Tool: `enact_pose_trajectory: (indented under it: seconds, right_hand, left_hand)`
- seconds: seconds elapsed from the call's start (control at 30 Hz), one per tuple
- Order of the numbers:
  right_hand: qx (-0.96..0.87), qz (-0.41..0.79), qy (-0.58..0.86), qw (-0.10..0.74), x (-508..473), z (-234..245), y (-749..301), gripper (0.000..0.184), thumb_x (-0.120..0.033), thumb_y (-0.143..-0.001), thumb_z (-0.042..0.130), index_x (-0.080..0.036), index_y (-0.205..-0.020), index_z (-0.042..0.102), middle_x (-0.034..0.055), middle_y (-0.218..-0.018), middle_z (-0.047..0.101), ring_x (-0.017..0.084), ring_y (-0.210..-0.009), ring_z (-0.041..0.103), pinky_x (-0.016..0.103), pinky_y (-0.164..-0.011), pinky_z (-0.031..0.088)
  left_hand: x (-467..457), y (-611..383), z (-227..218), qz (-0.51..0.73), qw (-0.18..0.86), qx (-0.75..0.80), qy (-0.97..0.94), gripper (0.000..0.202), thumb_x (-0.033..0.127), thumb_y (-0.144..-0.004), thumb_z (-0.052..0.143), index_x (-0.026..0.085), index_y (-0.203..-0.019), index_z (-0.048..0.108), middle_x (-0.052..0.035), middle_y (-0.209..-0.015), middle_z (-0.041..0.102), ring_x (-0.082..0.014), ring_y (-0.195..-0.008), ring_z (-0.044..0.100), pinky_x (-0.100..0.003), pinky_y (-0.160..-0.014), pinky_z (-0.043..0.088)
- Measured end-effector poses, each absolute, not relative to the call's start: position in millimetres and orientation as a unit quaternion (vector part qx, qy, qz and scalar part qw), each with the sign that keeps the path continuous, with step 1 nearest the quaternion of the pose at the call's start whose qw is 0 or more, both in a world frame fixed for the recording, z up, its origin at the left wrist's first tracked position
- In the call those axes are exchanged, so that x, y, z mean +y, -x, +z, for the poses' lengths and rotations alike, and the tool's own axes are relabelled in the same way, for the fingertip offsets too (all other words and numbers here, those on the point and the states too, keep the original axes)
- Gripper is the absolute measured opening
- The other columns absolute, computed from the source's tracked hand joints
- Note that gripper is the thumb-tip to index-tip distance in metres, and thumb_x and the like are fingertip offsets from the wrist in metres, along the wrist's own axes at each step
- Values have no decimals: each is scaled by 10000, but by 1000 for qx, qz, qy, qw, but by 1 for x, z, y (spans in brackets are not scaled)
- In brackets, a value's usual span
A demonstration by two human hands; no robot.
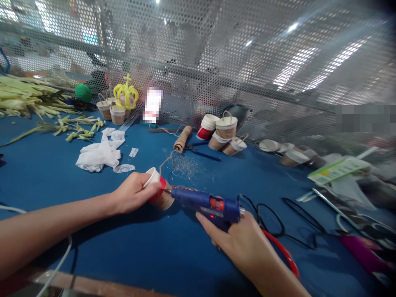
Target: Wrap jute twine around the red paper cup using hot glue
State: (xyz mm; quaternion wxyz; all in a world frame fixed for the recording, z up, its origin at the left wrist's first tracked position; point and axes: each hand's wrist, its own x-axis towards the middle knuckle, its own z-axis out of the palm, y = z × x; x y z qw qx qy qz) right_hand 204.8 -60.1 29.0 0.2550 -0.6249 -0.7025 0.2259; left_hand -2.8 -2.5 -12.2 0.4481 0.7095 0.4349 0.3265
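Observation:
My left hand (133, 192) grips a red and white paper cup (156, 186) lying on its side, partly wrapped in brown jute twine. My right hand (238, 238) is wrapped round the handle of a blue hot glue gun (206, 203), whose nozzle touches the twine-wrapped part of the cup. A strand of twine runs from the cup up to a twine spool (182, 139) farther back on the blue table (123, 243).
Several twine-wrapped cups (225, 131) stand by a perforated metal screen (216, 57). White crumpled plastic (98, 155) and green leaves (27, 99) lie at left. A yellow crown (126, 95), black cords (272, 218), scissors (349, 214) and papers lie around.

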Motion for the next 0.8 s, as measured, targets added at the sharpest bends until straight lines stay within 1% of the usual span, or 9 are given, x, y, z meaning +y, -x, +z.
enact_pose_trajectory:
  seconds: [0.27, 0.4, 0.5, 0.6, 0.8]
  right_hand:
    - [-652, 269, 669, 236, -55, 33, -205, 270, -348, -690, 545, -189, -490, 457, -36, -342, 468, 105, -308, 456, 211, -326, 396]
    - [-668, 268, 655, 231, -52, 34, -207, 300, -360, -714, 526, -184, -481, 458, -21, -360, 492, 109, -321, 478, 213, -341, 413]
    - [-688, 260, 641, 221, -49, 33, -210, 321, -360, -722, 515, -188, -457, 456, -19, -350, 496, 116, -325, 496, 219, -364, 431]
    - [-688, 261, 641, 219, -48, 32, -210, 328, -361, -720, 515, -189, -448, 455, -21, -342, 489, 117, -323, 495, 223, -371, 432]
    - [-646, 287, 668, 232, -57, 36, -204, 352, -352, -710, 536, -192, -418, 423, -31, -338, 464, 92, -314, 447, 209, -363, 401]
  left_hand:
    - [-3, 4, -12, 324, 406, 412, -748, 298, 309, -764, 402, 106, -634, 579, -7, -584, 524, -110, -568, 464, -191, -541, 413]
    - [-3, 4, -10, 324, 380, 394, -772, 307, 296, -784, 364, 108, -623, 546, 7, -563, 467, -94, -537, 411, -182, -500, 376]
    - [-3, 3, -11, 322, 368, 389, -781, 312, 283, -793, 341, 113, -606, 523, 15, -559, 436, -87, -528, 386, -184, -496, 357]
    - [-2, 4, -12, 323, 365, 386, -783, 307, 278, -789, 347, 115, -597, 523, 15, -557, 437, -89, -528, 385, -189, -504, 359]
    - [-2, 6, -12, 322, 384, 390, -772, 296, 283, -783, 366, 122, -597, 533, 5, -575, 477, -99, -549, 420, -197, -539, 388]
